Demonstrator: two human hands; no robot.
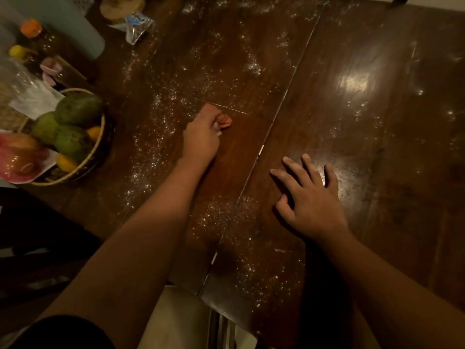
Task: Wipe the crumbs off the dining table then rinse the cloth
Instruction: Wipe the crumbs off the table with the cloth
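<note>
Dark polished wood forms the dining table (377, 122), its two leaves meeting at a seam that runs from the near edge to the far edge. White crumbs (151, 137) cover the left leaf, thickest toward the far edge, with another patch at the near edge along the seam. They look fine, dry and light, likely to scatter or fall into the seam unless drawn along slowly.

The right hand (309, 197) lies flat on the right leaf just beside the seam, fingers spread, holding nothing. The left hand (201, 137), at mid-table on the left leaf, is curled tightly round the cloth (224, 120), a small pink wad showing past the knuckles. It appears soft, limp and weightless, best gripped bunched under the palm.
</note>
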